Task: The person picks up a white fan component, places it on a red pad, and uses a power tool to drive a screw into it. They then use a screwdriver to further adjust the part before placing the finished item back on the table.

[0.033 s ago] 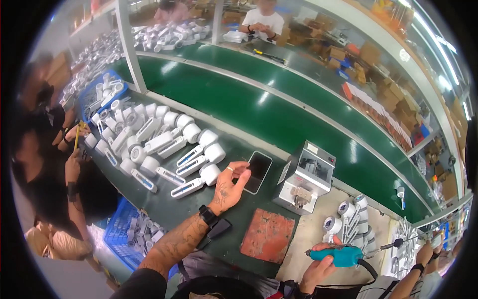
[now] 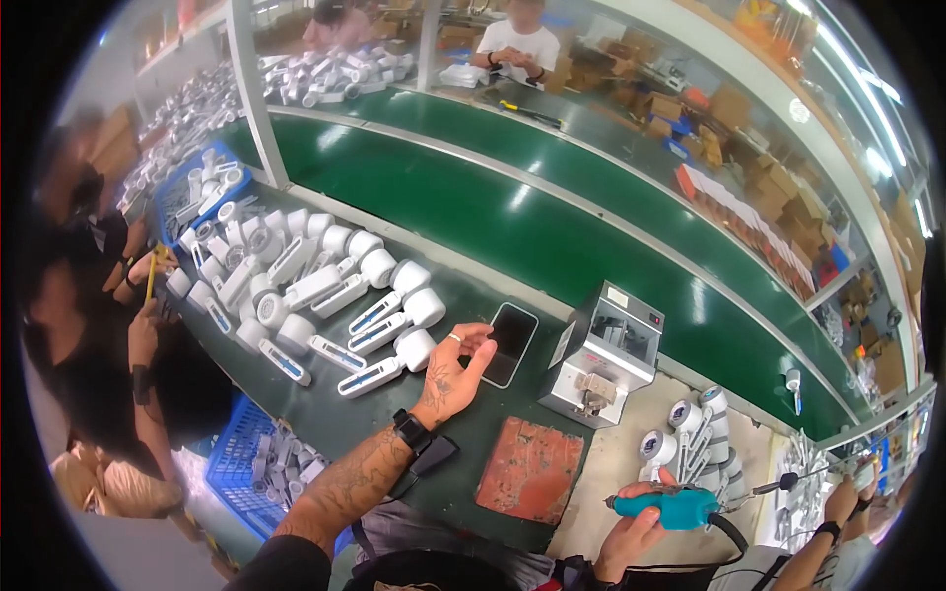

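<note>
Head: right hand (image 2: 629, 539), same teal tool (image 2: 672, 508)

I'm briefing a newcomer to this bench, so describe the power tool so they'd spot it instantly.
From the wide green conveyor, come toward the person to the grey machine. Continue lower right, to the tool in their right hand, near a group of white parts. It's rounded and teal with a black cable, unlike those white parts.

Right hand (image 2: 631, 540) has its fingers (image 2: 639, 489) partly hidden behind the teal power tool (image 2: 668, 507); far-left heap of white parts (image 2: 192, 100) is basically a blur tbh.
</note>
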{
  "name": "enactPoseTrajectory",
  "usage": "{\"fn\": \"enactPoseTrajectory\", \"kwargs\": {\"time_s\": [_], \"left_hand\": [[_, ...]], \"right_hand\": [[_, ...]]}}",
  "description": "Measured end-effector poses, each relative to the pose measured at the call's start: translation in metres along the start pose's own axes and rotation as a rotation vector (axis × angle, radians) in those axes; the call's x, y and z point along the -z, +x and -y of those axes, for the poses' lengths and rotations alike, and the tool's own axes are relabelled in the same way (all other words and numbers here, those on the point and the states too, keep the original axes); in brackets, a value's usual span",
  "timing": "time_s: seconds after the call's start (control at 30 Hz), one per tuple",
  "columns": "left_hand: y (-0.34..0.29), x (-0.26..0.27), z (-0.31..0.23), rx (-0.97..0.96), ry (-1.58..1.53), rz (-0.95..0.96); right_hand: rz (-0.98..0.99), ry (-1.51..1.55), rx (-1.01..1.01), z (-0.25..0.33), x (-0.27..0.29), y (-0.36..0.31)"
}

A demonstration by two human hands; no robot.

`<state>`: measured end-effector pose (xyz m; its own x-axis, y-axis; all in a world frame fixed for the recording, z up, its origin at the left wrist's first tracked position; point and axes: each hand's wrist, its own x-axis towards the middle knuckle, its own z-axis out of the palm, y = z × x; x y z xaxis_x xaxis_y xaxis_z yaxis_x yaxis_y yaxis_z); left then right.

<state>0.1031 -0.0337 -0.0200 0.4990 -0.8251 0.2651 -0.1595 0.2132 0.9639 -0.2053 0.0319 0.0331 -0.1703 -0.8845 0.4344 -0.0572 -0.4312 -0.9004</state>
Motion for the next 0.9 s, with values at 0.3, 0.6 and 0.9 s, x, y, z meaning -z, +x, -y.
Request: {"fn": "enactPoseTrajectory", "kwargs": {"time_s": [0.3,0.6,0.9], "left_hand": [[0.004,-0.001,-0.003,-0.033,0.098,0.027],[0.003,0.008,0.003,-0.059,0.08,0.051],[0.001,0.006,0.003,-0.019,0.022,0.084]], "right_hand": [[0.012,-0.007,-0.019,-0.001,-0.006,0.001],[-0.005,-0.013,-0.002,0.005,-0.013,-0.002],[-0.01,-0.02,-0.041,0.018,-0.013,-0.007]]}}
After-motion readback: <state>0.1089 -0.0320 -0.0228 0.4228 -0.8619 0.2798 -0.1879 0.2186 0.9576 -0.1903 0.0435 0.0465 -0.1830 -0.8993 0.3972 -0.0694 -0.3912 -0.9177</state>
